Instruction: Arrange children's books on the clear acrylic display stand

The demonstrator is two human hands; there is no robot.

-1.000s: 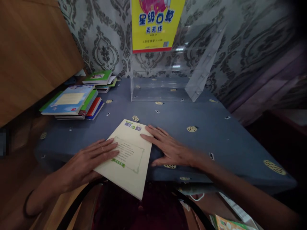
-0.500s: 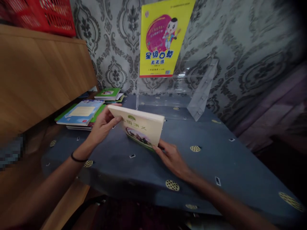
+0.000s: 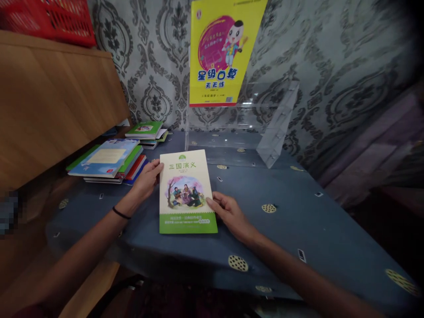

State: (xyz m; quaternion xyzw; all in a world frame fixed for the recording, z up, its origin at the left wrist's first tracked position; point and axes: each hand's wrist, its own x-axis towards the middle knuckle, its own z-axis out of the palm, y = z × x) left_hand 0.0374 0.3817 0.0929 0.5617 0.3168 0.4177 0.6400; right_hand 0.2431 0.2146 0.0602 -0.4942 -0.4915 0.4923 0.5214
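A cream book (image 3: 186, 190) with a green band and a picture of seated figures stands near-upright in both my hands, its front cover facing me. My left hand (image 3: 149, 176) grips its left edge at the upper corner, thumb on the front. On the opposite edge, lower down, my right hand (image 3: 230, 215) pinches the book with its thumb over the cover. The fingers behind the book are partly hidden. Beyond it stands a clear acrylic rack (image 3: 276, 126), its top tier bearing a yellow workbook (image 3: 217, 86).
Left of my left hand lies a stack of books (image 3: 104, 157), a blue one on top. Behind it is a smaller pile with a green book (image 3: 145, 129). A wooden cabinet (image 3: 59, 97) carries a red basket (image 3: 68, 22). A blue patterned cloth (image 3: 258, 238) covers the table.
The book has turned from a steep tilt to face me squarely, its cover now fully readable. Both hands kept hold of it, and it sits slightly lower and further left.
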